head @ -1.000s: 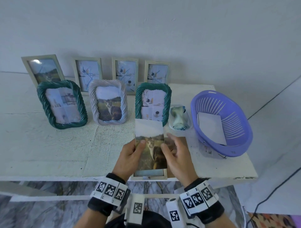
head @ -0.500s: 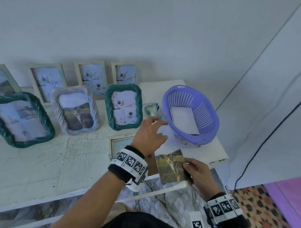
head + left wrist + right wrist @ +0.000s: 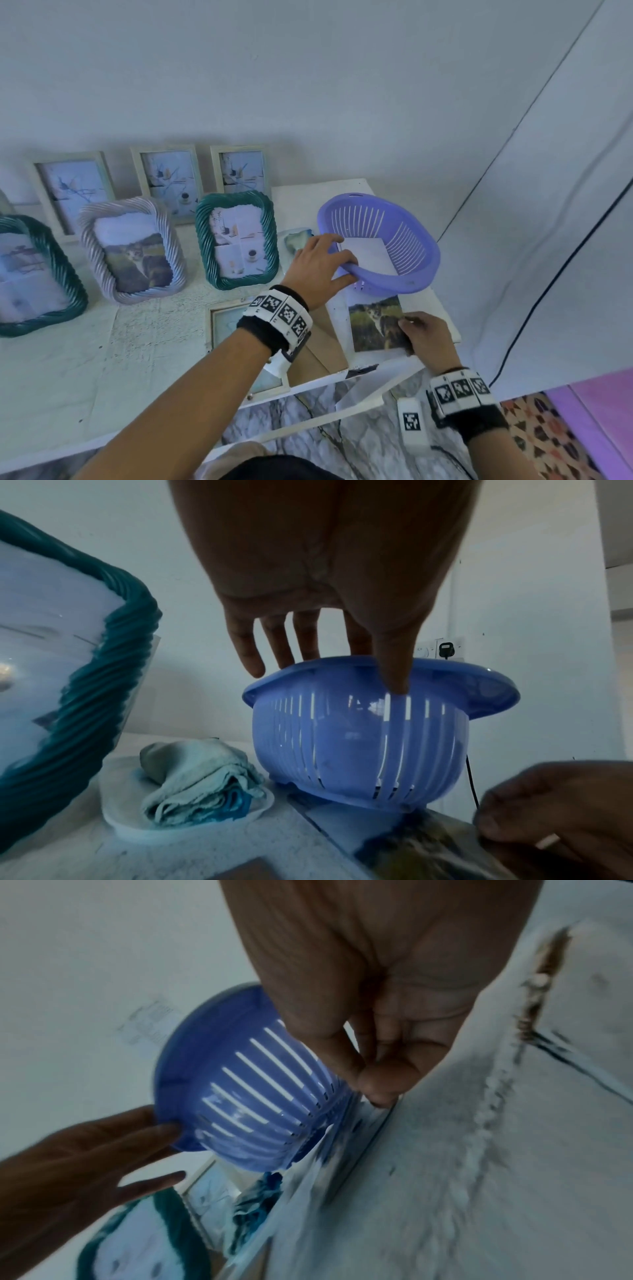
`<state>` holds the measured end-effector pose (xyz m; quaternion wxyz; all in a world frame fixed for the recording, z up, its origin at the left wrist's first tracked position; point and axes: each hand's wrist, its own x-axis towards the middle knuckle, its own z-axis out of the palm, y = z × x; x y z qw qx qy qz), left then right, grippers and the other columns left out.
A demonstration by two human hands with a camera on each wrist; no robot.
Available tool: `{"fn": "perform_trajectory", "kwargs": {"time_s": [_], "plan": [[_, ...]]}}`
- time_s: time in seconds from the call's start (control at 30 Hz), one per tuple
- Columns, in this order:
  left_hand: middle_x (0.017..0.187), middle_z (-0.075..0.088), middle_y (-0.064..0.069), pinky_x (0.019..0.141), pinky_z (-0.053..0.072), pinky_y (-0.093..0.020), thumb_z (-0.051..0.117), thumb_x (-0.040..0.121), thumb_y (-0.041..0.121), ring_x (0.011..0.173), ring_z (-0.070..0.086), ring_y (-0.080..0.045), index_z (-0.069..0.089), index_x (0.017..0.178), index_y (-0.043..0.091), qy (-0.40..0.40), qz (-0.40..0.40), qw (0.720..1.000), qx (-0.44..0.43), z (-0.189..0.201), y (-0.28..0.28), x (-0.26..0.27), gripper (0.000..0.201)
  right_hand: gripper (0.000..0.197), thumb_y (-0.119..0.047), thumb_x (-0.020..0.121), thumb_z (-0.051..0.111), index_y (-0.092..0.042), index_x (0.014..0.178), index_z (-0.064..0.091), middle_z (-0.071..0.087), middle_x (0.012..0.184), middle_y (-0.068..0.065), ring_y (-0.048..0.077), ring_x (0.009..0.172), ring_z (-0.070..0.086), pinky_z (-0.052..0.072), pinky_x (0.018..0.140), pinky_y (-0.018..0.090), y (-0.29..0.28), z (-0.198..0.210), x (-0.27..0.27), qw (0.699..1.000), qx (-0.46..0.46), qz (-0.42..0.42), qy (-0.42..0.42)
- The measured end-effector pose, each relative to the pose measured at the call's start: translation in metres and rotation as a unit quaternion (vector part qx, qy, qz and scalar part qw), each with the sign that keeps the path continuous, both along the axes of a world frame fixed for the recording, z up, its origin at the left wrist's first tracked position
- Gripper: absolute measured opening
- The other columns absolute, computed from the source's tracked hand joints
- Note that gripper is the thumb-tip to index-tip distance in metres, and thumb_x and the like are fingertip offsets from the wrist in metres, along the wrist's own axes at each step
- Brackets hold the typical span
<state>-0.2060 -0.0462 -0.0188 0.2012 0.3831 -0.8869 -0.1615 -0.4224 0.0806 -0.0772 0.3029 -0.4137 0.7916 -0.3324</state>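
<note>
A cat photo (image 3: 373, 325) lies at the table's front right corner, its far end near the foot of the purple slotted basket (image 3: 404, 274). My right hand (image 3: 406, 323) pinches the photo's right edge. My left hand (image 3: 347, 272) holds the basket's near rim, fingers over the rim and thumb on the outer wall (image 3: 342, 737). The basket's foot looks slightly tilted off the table. A white sheet (image 3: 373, 253) lies inside the basket. A pale frame (image 3: 226, 322) lies flat under my left forearm, beside a brown backing board (image 3: 322, 342).
A folded cloth in a white dish (image 3: 195, 783) sits left of the basket. A green rope frame (image 3: 236, 240), a lilac rope frame (image 3: 132, 250) and another green one (image 3: 34, 274) stand upright, with plain frames (image 3: 168, 181) against the wall. The table edge (image 3: 442, 308) is close on the right.
Both hands held the photo over the flat frame. My left hand let go and reached to the basket rim; my right hand carried the photo to the front right corner.
</note>
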Motion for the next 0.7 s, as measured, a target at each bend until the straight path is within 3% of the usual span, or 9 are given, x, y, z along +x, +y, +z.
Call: {"fn": "perform_trajectory", "kwargs": {"time_s": [0.07,0.13,0.23,0.33,0.47,0.57,0.7], "plan": [[0.139,0.045,-0.005,0.099,0.040,-0.048,0.062,0.089,0.044,0.129,0.036,-0.029,0.067,0.113,0.027,-0.004,-0.005,1.000,-0.005,-0.001,0.001,0.001,0.030,0.017,-0.017,0.093,0.059,-0.005,0.081,0.063,0.065,0.066,0.008,0.018,0.045,0.060,0.049,0.055,0.029,-0.019,0.006,-0.008,0.999,0.020,0.001,0.030],[0.139,0.045,-0.004,0.099,0.040,-0.047,0.063,0.088,0.045,0.130,0.034,-0.028,0.067,0.112,0.028,-0.006,0.000,1.000,-0.012,-0.006,0.005,0.001,0.030,0.026,-0.021,0.093,0.056,-0.006,0.071,0.057,0.060,0.057,0.007,0.024,0.048,0.060,0.045,0.052,0.027,-0.034,0.009,-0.014,0.997,0.051,0.009,0.064],[0.137,0.048,-0.004,0.095,0.042,-0.047,0.064,0.086,0.046,0.129,0.036,-0.028,0.067,0.108,0.030,-0.005,0.011,1.000,-0.025,-0.017,0.010,0.002,0.028,0.022,-0.020,0.092,0.054,-0.004,0.078,0.056,0.055,0.063,0.009,0.027,0.058,0.049,0.035,0.051,0.030,-0.045,0.005,-0.021,0.984,0.100,0.018,0.148],[0.135,0.049,-0.004,0.092,0.045,-0.048,0.067,0.083,0.047,0.126,0.037,-0.028,0.068,0.105,0.029,-0.010,0.015,0.999,-0.038,-0.025,0.014,0.001,0.028,0.015,-0.020,0.091,0.054,-0.012,0.079,0.051,0.056,0.075,0.010,0.028,0.068,0.051,0.038,0.065,0.031,-0.042,0.002,-0.024,0.979,0.128,0.013,0.160],[0.133,0.050,-0.003,0.092,0.047,-0.049,0.069,0.079,0.049,0.124,0.036,-0.025,0.067,0.104,0.029,-0.011,0.022,0.999,-0.043,-0.036,0.019,0.002,0.032,0.019,-0.022,0.088,0.056,-0.015,0.070,0.054,0.061,0.072,0.007,0.028,0.070,0.056,0.042,0.067,0.030,-0.034,0.007,-0.044,0.977,0.130,0.025,0.166],[0.134,0.048,-0.002,0.096,0.045,-0.045,0.059,0.079,0.061,0.126,0.036,-0.023,0.065,0.109,0.029,0.009,0.012,0.999,-0.037,-0.040,0.022,0.004,0.044,0.024,-0.027,0.089,0.057,-0.012,0.071,0.058,0.064,0.081,0.015,0.030,0.077,0.059,0.042,0.069,0.031,-0.040,0.036,-0.074,0.972,0.092,-0.006,0.215],[0.136,0.047,0.001,0.102,0.040,-0.043,0.047,0.084,0.070,0.133,0.032,-0.019,0.064,0.113,0.031,0.032,0.005,0.999,-0.018,-0.041,0.023,0.006,0.051,0.026,-0.029,0.091,0.053,-0.012,0.073,0.053,0.062,0.081,0.014,0.029,0.071,0.052,0.040,0.066,0.030,-0.082,0.099,-0.092,0.946,0.027,0.007,0.323]]}}
